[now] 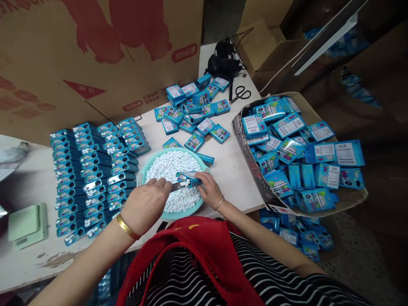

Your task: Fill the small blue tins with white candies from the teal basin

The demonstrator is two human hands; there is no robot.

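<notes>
My left hand (147, 205) is closed around a small metal scoop (176, 186), whose handle my fingers hide. A few white candies (185, 183) lie at the scoop's tip, against the end of a blue candy box (191, 175). My right hand (208, 190) grips that box, tilted, from its other side. Both hands are above a light green basin (183, 214) full of small white candies (168, 163).
Rows of blue boxes with holes, many showing candies (95, 178), stand left. Loose blue boxes (191, 112) lie behind the basin. A carton (299, 208) heaped with boxes is right. Scissors (240, 93), a green scale (28, 224) and a big cardboard box (105, 72) surround the work.
</notes>
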